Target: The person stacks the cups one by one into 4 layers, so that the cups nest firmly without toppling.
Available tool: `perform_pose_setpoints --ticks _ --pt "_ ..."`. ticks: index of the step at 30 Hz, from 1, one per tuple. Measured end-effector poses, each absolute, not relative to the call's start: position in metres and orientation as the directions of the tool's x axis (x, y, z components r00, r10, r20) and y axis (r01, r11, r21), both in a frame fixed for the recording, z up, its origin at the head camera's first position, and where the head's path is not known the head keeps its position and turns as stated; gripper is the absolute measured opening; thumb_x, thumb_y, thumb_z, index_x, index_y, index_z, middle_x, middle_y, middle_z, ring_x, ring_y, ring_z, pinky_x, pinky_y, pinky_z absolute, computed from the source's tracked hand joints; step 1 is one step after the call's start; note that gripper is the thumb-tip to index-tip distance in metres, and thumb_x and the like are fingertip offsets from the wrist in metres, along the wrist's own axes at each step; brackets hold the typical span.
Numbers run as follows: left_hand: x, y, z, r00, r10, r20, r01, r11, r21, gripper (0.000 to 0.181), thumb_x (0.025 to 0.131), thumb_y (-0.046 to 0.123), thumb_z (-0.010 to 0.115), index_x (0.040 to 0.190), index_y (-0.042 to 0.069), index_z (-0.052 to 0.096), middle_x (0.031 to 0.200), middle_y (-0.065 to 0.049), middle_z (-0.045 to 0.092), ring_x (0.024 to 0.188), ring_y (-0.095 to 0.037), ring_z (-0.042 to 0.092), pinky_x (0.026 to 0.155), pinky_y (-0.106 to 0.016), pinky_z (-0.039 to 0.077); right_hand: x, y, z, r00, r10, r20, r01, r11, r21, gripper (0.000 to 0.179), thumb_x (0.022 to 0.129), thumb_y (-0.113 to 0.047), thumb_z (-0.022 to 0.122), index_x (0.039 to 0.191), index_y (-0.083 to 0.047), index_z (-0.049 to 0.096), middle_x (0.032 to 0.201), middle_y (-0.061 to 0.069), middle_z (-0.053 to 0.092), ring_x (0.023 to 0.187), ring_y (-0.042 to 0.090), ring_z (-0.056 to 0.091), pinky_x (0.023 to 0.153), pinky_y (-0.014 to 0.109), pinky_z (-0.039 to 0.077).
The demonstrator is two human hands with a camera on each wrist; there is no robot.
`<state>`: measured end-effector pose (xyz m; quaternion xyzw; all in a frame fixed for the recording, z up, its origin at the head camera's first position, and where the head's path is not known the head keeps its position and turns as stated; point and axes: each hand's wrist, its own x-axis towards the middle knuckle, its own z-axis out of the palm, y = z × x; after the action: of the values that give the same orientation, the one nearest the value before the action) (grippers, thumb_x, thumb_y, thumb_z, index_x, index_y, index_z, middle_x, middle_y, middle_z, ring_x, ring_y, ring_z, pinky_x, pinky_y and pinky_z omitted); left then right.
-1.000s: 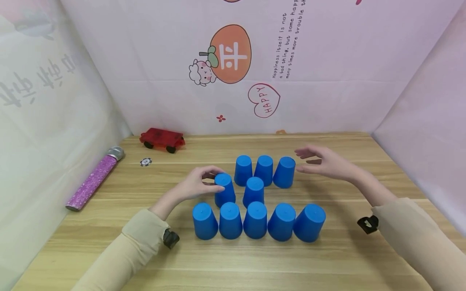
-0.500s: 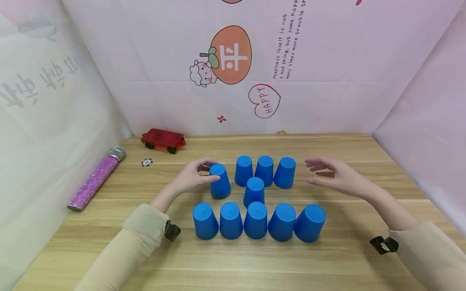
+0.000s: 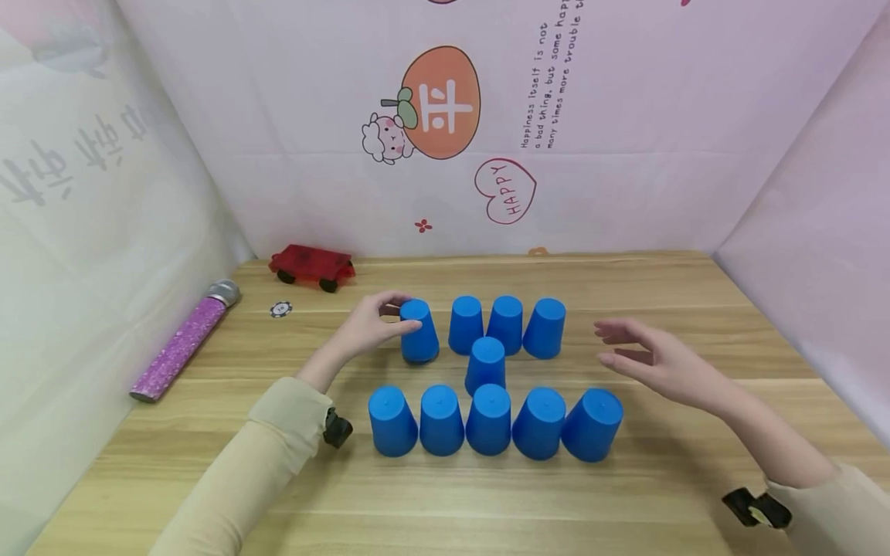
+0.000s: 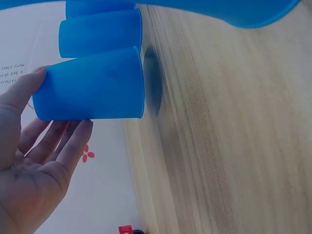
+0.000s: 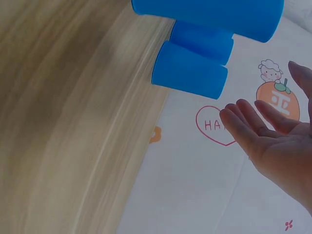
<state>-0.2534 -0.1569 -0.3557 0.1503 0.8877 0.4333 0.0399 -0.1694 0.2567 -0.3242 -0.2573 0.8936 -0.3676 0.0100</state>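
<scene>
My left hand (image 3: 371, 323) pinches a blue plastic cup (image 3: 419, 332) between thumb and fingers. The cup is upside down at the left of the back row; in the left wrist view a gap with a shadow shows between the held cup (image 4: 92, 87) and the table. Three upside-down blue cups (image 3: 506, 324) stand to its right in the back row. A single blue cup (image 3: 485, 367) stands in the middle, behind a front row of several blue cups (image 3: 489, 421). My right hand (image 3: 660, 359) hovers right of the cups with relaxed fingers and holds nothing.
On the wooden table (image 3: 487, 510), a pink glittery microphone (image 3: 184, 340) lies along the left side. A red toy car (image 3: 313, 265) and a poker chip (image 3: 281, 309) sit at the back left. A printed white cloth (image 3: 612, 193) hangs behind.
My left hand has carried its cup from the middle row back toward the wall, level with the back row. The right hand has drawn away from the back row, rightward and nearer.
</scene>
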Motion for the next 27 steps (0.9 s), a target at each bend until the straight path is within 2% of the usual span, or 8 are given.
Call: perform_pose_setpoints --ticks 5,8,11,13,16,18,21,27 --pt "-0.256 -0.154 -0.357 -0.953 0.294 0.068 0.235 0.579 0.780 0.051 0.084 0.033 0.070 0.127 0.011 0.054 0.126 -0.012 0.058 0.117 -0.032 0.056 0.094 -0.045 0.050 -0.159 0.258 -0.329 -0.854 -0.490 0.174 -0.459 0.552 -0.696 0.044 0.092 -0.011 0.060 0.132 0.000 0.046 0.129 0.021 0.054 0.111 -0.012 0.049 0.088 0.012 0.048" --pt "-0.259 -0.151 -0.358 -0.954 0.292 0.065 0.229 0.577 0.784 0.051 0.084 0.033 0.070 0.127 0.010 0.054 0.126 -0.012 0.058 0.118 -0.032 0.056 0.095 -0.045 0.050 -0.155 0.257 -0.333 -0.837 -0.513 0.190 -0.478 0.516 -0.711 0.048 0.088 -0.008 0.064 0.132 0.001 0.045 0.129 0.022 0.053 0.110 -0.017 0.045 0.089 0.009 0.046" --pt "-0.261 -0.149 -0.360 -0.955 0.289 0.065 0.227 0.573 0.787 0.050 0.084 0.031 0.070 0.127 0.010 0.055 0.126 -0.012 0.059 0.117 -0.032 0.056 0.096 -0.045 0.050 -0.151 0.256 -0.338 -0.825 -0.529 0.197 -0.490 0.498 -0.716 0.052 0.085 -0.007 0.068 0.131 0.001 0.046 0.129 0.023 0.053 0.110 -0.018 0.044 0.089 0.009 0.046" --pt "-0.262 -0.148 -0.361 -0.954 0.293 0.068 0.232 0.573 0.786 0.051 0.084 0.031 0.070 0.127 0.009 0.054 0.126 -0.013 0.059 0.117 -0.032 0.056 0.096 -0.044 0.050 -0.149 0.257 -0.340 -0.819 -0.536 0.205 -0.502 0.496 -0.709 0.055 0.082 -0.006 0.070 0.131 0.000 0.047 0.130 0.012 0.055 0.110 -0.017 0.045 0.088 0.009 0.046" --pt "-0.264 -0.146 -0.363 -0.954 0.291 0.075 0.236 0.569 0.788 0.050 0.084 0.030 0.071 0.127 0.009 0.055 0.126 -0.013 0.059 0.116 -0.032 0.057 0.096 -0.044 0.050 -0.147 0.258 -0.343 -0.819 -0.538 0.201 -0.504 0.504 -0.701 0.057 0.080 -0.007 0.073 0.130 -0.001 0.048 0.128 0.010 0.056 0.110 -0.017 0.046 0.087 0.009 0.047" --pt "-0.264 -0.144 -0.363 -0.953 0.292 0.080 0.240 0.567 0.788 0.050 0.084 0.029 0.071 0.126 0.008 0.055 0.125 -0.014 0.059 0.116 -0.032 0.057 0.096 -0.044 0.050 -0.146 0.259 -0.344 -0.818 -0.541 0.194 -0.501 0.506 -0.702 0.057 0.079 -0.008 0.074 0.129 -0.001 0.048 0.127 0.010 0.057 0.110 -0.017 0.046 0.087 0.009 0.047" --pt "-0.265 -0.143 -0.364 -0.952 0.292 0.089 0.247 0.565 0.787 0.049 0.084 0.028 0.071 0.125 0.008 0.056 0.124 -0.014 0.060 0.115 -0.032 0.057 0.096 -0.044 0.050 -0.144 0.260 -0.345 -0.818 -0.548 0.175 -0.489 0.502 -0.713 0.057 0.078 -0.009 0.075 0.128 -0.001 0.049 0.125 0.020 0.056 0.109 -0.016 0.047 0.087 0.009 0.047" --pt "-0.264 -0.141 -0.365 -0.951 0.294 0.097 0.255 0.568 0.782 0.049 0.084 0.027 0.071 0.125 0.007 0.056 0.123 -0.014 0.060 0.114 -0.031 0.058 0.096 -0.044 0.050 -0.138 0.260 -0.346 -0.812 -0.563 0.152 -0.485 0.506 -0.713 0.057 0.078 -0.015 0.076 0.128 -0.004 0.050 0.125 0.004 0.059 0.109 -0.014 0.049 0.086 0.011 0.047"
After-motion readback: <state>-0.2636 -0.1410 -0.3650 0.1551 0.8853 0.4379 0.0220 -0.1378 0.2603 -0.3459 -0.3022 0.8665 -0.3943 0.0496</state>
